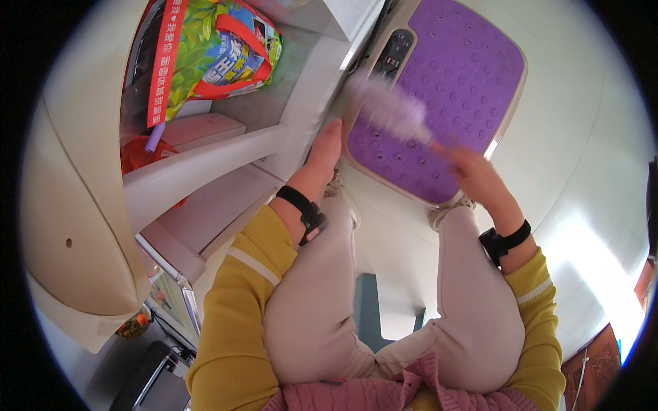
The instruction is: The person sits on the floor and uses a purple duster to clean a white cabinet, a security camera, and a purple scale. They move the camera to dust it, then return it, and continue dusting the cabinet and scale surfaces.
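Pale floor (582,130) carries a far purple platform (473,82), over which the right grip (471,172) clasps a fluffy duster (392,108), probably best stroked lightly; left grip (324,148), state indeterminate.

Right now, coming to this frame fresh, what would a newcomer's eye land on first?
Probably the purple studded platform with its beige rim, on the floor at upper right. Over its left part is a pale fluffy duster, blurred, in the right hand. Next comes the bright green bag with red straps, in the white shelf unit at upper left.
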A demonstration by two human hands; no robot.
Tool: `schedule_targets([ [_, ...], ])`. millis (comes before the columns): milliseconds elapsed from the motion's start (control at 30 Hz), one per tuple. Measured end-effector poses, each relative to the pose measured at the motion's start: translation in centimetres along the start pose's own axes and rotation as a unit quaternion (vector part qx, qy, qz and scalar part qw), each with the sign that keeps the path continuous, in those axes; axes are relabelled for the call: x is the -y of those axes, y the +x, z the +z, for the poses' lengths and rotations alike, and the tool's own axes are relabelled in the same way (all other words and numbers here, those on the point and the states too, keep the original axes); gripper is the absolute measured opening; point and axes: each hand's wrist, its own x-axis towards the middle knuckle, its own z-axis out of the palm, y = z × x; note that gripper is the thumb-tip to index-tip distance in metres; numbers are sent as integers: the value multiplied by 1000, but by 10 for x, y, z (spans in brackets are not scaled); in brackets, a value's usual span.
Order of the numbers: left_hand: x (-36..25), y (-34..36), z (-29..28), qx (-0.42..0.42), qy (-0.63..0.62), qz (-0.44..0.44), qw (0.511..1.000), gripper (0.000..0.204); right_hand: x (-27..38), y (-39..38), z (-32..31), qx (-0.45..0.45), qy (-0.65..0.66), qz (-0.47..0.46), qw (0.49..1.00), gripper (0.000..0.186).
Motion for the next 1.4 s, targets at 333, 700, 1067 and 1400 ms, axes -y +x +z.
schedule_targets([
  [333, -8, -10, -1, 13, -38, -55, 998, 72, 24, 5, -7, -51, -123, 34, 991, 56],
  [700, -1, -5, -1, 41, -71, -32, 996, 69, 10, -15, -16, 65, -70, 77, 992, 51],
  [1067, -8, -8, 11, -32, 20, 60, 997, 62, -20, -61, -22, 83, 39, 117, 989, 55],
  [1400, -11, -27, 54, -34, 322, 495, 807, 39, -40, -89, -46, -76, 26, 164, 983, 55],
])
